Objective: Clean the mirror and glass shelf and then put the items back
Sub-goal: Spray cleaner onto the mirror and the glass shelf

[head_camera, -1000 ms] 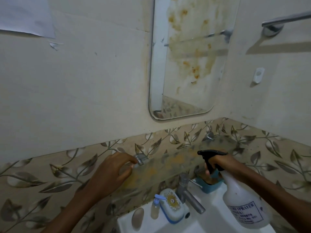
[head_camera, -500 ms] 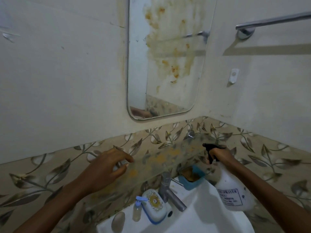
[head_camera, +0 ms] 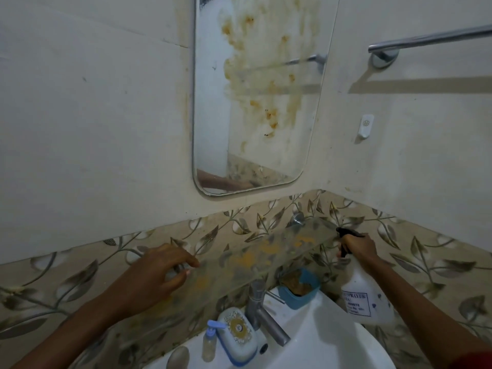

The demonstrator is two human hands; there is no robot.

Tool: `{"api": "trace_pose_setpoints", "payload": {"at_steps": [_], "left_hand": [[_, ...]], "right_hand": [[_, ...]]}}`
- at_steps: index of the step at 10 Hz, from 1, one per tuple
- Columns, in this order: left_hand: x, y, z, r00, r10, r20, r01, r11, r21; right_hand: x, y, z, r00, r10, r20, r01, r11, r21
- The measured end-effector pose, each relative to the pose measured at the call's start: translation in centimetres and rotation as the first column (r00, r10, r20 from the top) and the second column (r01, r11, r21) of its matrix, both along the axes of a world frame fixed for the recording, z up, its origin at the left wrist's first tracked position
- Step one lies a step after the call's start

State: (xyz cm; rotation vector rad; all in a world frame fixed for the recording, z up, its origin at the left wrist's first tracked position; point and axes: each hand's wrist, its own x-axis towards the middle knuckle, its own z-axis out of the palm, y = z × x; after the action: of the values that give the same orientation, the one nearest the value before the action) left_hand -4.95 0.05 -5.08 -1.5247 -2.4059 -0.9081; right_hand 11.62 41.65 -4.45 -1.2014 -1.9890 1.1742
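Stained clear glass shelf [head_camera: 269, 255]: aim the white plastic spray bottle [head_camera: 364, 296] clamped in your right hand [head_camera: 358, 247] toward nine o'clock; left hand [head_camera: 157, 272] hovers with fingers apart

Plain cream wall tiles [head_camera: 93, 142] above, meeting in a corner over a band of leaf-patterned tiles [head_camera: 66, 278]. On the right-hand wall, a chrome towel rail [head_camera: 428, 39] casting a long shadow, with a small white hook [head_camera: 366, 126] below. At the bottom, a white basin [head_camera: 332, 342] with a steel tap [head_camera: 262, 315].
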Motion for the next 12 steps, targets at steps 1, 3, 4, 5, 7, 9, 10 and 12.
{"api": "trace_pose_setpoints", "payload": {"at_steps": [1, 3, 4, 5, 7, 9, 10, 12], "left_hand": [[0.1, -0.2, -0.2, 1.0, -0.014, -0.01, 0.014, 1.0, -0.002], [0.2, -2.5, 0.2, 1.0, 0.015, 0.003, -0.015, 0.999, -0.029], [0.4, -3.9, 0.4, 0.999, 0.038, -0.001, -0.038, 0.999, -0.007], [0.5, -5.1, 0.0, 0.996, 0.087, -0.001, -0.087, 0.996, 0.009], [0.8, -7.6, -0.1, 0.992, 0.122, 0.023, -0.123, 0.992, 0.018], [1.3, -8.9, -0.5, 0.991, 0.132, 0.029, -0.133, 0.99, 0.038], [2.1, -8.6, -0.2, 0.991, 0.126, 0.032, -0.128, 0.99, 0.051], [5.7, -5.8, 1.4, 0.992, 0.119, -0.038, -0.11, 0.976, 0.186]], "right_hand": [[0.3, -0.4, -0.2, 0.999, -0.034, -0.037, 0.034, 0.999, -0.011], [-2.9, -5.4, 0.4, 0.938, 0.251, 0.241, -0.224, 0.965, -0.134], [-4.4, -8.4, 0.1, 0.864, 0.325, 0.385, -0.302, 0.946, -0.122], [-3.2, -11.4, -1.4, 0.925, 0.345, 0.156, -0.341, 0.938, -0.057], [-2.9, -15.4, -1.7, 0.887, 0.449, 0.11, -0.445, 0.893, -0.059], [-3.0, -21.3, -1.7, 0.758, 0.637, 0.144, -0.643, 0.766, -0.003], [-2.6, -24.5, -2.9, 0.728, 0.685, 0.025, -0.683, 0.728, -0.053], [-0.9, -27.5, -5.9, 0.756, 0.652, -0.064, -0.654, 0.748, -0.112]]}}
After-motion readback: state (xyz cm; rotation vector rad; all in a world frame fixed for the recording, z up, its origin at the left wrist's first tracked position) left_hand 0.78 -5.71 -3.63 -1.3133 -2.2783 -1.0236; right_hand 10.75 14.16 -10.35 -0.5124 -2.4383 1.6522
